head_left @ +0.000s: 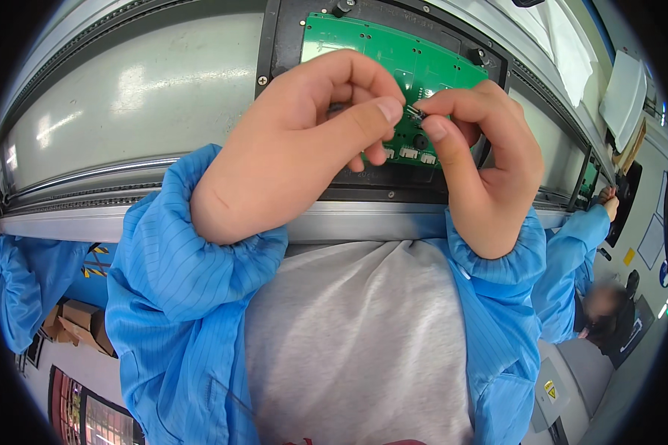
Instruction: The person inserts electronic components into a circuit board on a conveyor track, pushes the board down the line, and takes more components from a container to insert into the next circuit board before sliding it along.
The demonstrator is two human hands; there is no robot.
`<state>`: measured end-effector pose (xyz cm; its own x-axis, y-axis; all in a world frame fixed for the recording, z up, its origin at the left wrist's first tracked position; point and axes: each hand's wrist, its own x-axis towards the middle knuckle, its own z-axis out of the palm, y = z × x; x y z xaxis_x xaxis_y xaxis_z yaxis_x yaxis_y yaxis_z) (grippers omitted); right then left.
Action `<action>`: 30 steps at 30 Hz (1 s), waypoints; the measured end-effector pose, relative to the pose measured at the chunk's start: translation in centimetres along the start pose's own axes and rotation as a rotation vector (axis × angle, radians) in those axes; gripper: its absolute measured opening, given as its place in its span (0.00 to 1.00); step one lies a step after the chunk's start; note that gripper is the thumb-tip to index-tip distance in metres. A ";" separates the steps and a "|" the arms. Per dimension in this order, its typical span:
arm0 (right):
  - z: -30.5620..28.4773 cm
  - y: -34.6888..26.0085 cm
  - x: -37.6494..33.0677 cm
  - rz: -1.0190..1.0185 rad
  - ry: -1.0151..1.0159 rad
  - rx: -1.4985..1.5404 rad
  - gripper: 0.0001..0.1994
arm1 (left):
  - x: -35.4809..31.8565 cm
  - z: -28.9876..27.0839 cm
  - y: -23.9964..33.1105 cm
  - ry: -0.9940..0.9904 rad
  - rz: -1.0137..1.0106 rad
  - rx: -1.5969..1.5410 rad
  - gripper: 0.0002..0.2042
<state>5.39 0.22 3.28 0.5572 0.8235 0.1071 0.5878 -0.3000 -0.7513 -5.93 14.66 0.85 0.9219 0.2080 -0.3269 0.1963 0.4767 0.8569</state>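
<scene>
A green circuit board (pixel 356 41) lies in a black carrier frame (pixel 280 44) in front of me. Over it, my right hand (pixel 490 141) pinches a small dark electronic component with metal leads (pixel 416 113) between thumb and forefinger; the leads point toward my left hand. That left hand (pixel 304 133) is closed, thumb against forefinger, just left of the component, and whatever its fingertips hold is hidden. Below the fingertips, a round black part (pixel 421 142) and several white connectors (pixel 408 153) sit on the board's near side. Both hands cover part of the board.
The carrier sits on a conveyor line with a metal rail (pixel 364 222) along its near edge. Black knobs (pixel 343 7) stand up from the frame. At the right, a co-worker's blue sleeve (pixel 571 245) and hand (pixel 608 202) are near another green board (pixel 588 182). Another blue sleeve (pixel 33 278) is at the left.
</scene>
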 end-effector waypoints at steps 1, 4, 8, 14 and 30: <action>-0.1 0.0 0.0 -0.027 -0.016 -0.039 0.07 | 0.0 -0.1 0.2 -0.028 -0.036 -0.015 0.10; -0.5 0.0 -0.2 -0.078 -0.042 -0.116 0.07 | 0.1 0.0 0.4 -0.087 -0.108 -0.039 0.06; -0.8 0.5 -0.3 -0.073 -0.047 -0.051 0.07 | 0.2 0.3 -0.1 -0.075 -0.128 -0.053 0.05; -0.7 0.6 0.1 -0.085 -0.074 0.045 0.07 | 0.4 -0.2 -0.1 -0.143 -0.135 -0.122 0.08; 1.2 2.4 0.6 -0.106 -0.247 -0.386 0.04 | 0.6 -2.7 -0.7 -0.039 0.263 -0.618 0.15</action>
<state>6.45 0.62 0.72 0.3535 0.9351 -0.0233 0.8354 -0.3268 -0.4420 -6.40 16.80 -1.00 0.9265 0.3587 -0.1138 -0.2533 0.8181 0.5163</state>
